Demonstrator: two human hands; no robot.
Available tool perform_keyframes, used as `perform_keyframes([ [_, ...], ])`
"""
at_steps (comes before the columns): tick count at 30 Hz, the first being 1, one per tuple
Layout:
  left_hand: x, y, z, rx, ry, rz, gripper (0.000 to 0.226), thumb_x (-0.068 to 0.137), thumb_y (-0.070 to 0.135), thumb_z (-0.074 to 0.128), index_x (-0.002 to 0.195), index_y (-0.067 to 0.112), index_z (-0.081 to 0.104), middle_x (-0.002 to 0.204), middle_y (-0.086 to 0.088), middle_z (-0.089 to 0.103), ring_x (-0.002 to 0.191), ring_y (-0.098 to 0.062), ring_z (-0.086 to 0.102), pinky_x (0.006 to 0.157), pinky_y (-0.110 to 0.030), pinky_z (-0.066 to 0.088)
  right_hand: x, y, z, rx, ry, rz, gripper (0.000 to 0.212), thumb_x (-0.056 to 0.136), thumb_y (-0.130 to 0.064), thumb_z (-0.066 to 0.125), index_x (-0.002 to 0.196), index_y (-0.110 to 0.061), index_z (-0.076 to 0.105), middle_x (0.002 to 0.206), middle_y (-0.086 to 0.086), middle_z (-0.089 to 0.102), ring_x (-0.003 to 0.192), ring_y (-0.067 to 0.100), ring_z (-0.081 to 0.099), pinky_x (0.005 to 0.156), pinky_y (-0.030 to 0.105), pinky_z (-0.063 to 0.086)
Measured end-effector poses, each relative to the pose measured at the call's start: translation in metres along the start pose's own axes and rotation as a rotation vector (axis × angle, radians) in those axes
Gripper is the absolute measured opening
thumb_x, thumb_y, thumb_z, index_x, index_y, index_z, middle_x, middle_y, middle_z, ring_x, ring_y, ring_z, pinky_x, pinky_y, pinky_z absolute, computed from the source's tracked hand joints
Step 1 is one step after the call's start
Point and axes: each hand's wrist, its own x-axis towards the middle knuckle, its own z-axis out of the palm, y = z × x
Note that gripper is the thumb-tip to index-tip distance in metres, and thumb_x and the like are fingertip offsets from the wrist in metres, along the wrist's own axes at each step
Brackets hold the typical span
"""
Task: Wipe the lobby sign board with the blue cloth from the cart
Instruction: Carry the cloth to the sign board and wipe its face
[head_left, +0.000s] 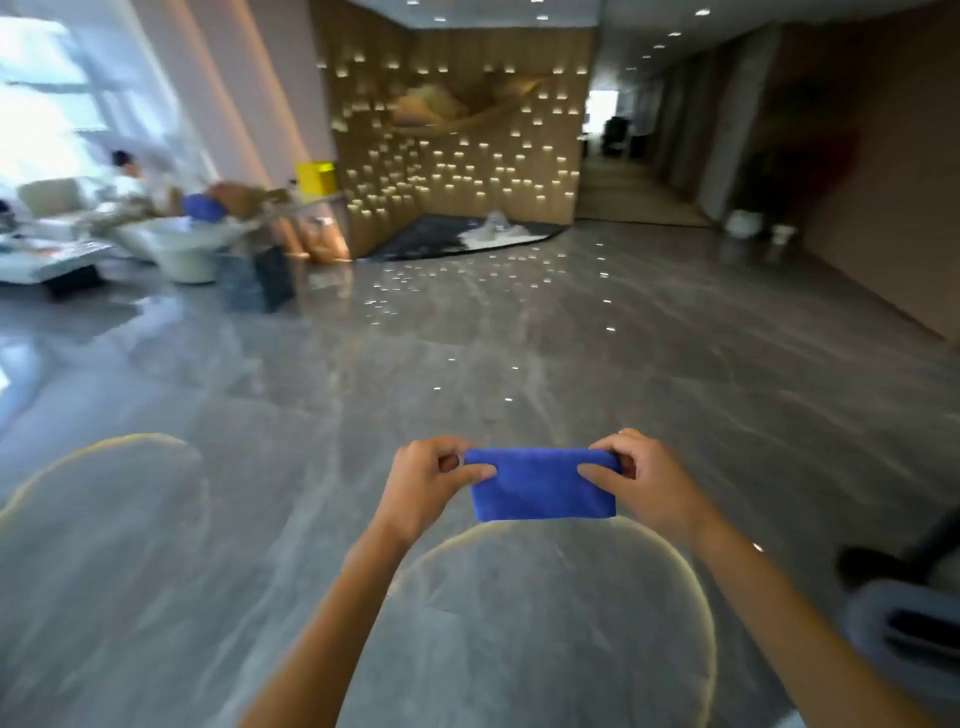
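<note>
Here, in the head view, the blue cloth (543, 484) is stretched flat between both hands above the grey marble floor (519, 332). The left hand (434, 480) pinches the cloth's left edge, its fingers (475, 472) closed on the fabric with the thumb lying over the front. The right hand (641, 480) grips the right edge the same way, thumb on the near face. The cloth hangs folded just below the fingertips. A grey object sits blurred at the lower right.
</note>
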Motion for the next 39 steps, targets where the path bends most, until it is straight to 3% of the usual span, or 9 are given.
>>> perform_keyframes([
  [5,-0.012,-0.04,-0.08,0.069,0.255,-0.101,0.019,0.075,0.034,0.086,0.077,0.019,0.075,0.056,0.005,0.033,0.057,-0.011,0.027,0.055,-0.025,0.028,0.079,-0.042,0.076,0.054,-0.187,-0.196,0.007,0.086,-0.017,0.075,0.091,-0.013,0.073,0.078,-0.005,0.053,0.067,0.009,0.049,0.069,0.022,0.039],
  [7,-0.024,-0.049,-0.108,0.089,0.354,-0.146,0.014,0.073,0.034,0.087,0.071,0.037,0.074,0.049,0.01,0.034,0.052,-0.008,0.029,0.051,-0.017,0.029,0.103,-0.062,0.105,0.094,-0.259,-0.262,0.007,0.086,-0.018,0.075,0.091,-0.014,0.073,0.079,-0.004,0.054,0.065,0.005,0.049,0.068,0.02,0.038],
  [9,-0.04,-0.058,-0.134,0.129,0.445,-0.195,0.026,0.072,0.032,0.088,0.066,0.049,0.07,0.045,0.011,0.037,0.048,-0.006,0.032,0.051,-0.015,0.032,0.119,-0.085,0.134,0.116,-0.331,-0.334,0.006,0.086,-0.019,0.075,0.091,-0.016,0.073,0.078,-0.004,0.055,0.063,0.003,0.05,0.066,0.017,0.038],
  [14,-0.097,-0.072,-0.191,0.227,0.647,-0.333,0.016,0.074,0.032,0.086,0.08,0.03,0.071,0.041,0.014,0.044,0.044,-0.004,0.037,0.051,-0.011,0.034,0.132,-0.148,0.204,0.191,-0.495,-0.491,0.008,0.085,-0.019,0.076,0.091,-0.015,0.074,0.077,-0.006,0.055,0.063,0.004,0.049,0.067,0.018,0.038],
  [18,-0.146,-0.079,-0.226,0.28,0.787,-0.418,0.021,0.075,0.03,0.086,0.072,0.04,0.068,0.043,0.013,0.043,0.045,-0.004,0.036,0.05,-0.011,0.034,0.129,-0.2,0.252,0.215,-0.616,-0.606,0.009,0.086,-0.019,0.075,0.093,-0.014,0.074,0.08,0.0,0.058,0.069,0.011,0.052,0.07,0.022,0.04],
  [23,-0.202,-0.09,-0.268,0.375,0.927,-0.52,0.012,0.077,0.033,0.084,0.084,0.026,0.076,0.053,0.002,0.052,0.051,-0.006,0.04,0.053,-0.017,0.037,0.112,-0.261,0.315,0.254,-0.737,-0.713,0.008,0.086,-0.021,0.075,0.093,-0.016,0.074,0.082,-0.003,0.06,0.073,0.01,0.056,0.07,0.017,0.041],
  [27,-0.241,-0.103,-0.305,0.413,0.997,-0.6,0.016,0.08,0.037,0.081,0.091,0.027,0.076,0.061,0.003,0.065,0.056,-0.004,0.055,0.058,-0.018,0.047,0.097,-0.308,0.366,0.294,-0.844,-0.756,0.006,0.088,-0.023,0.073,0.093,-0.021,0.073,0.084,-0.007,0.061,0.072,0.0,0.056,0.069,0.013,0.042],
  [32,-0.28,-0.132,-0.366,0.44,1.051,-0.668,0.015,0.084,0.043,0.076,0.094,0.033,0.071,0.068,0.005,0.069,0.069,-0.015,0.066,0.073,-0.044,0.059,0.08,-0.373,0.433,0.315,-0.901,-0.798,0.004,0.089,-0.023,0.071,0.091,-0.021,0.072,0.086,-0.008,0.061,0.077,0.005,0.058,0.072,0.016,0.041],
  [39,-0.323,-0.166,-0.462,0.499,1.102,-0.681,0.011,0.085,0.045,0.074,0.092,0.038,0.068,0.061,0.01,0.062,0.061,-0.008,0.061,0.066,-0.04,0.059,0.06,-0.468,0.515,0.331,-0.927,-0.831,0.002,0.089,-0.023,0.07,0.091,-0.022,0.071,0.088,-0.001,0.067,0.078,0.012,0.06,0.073,0.023,0.046],
])
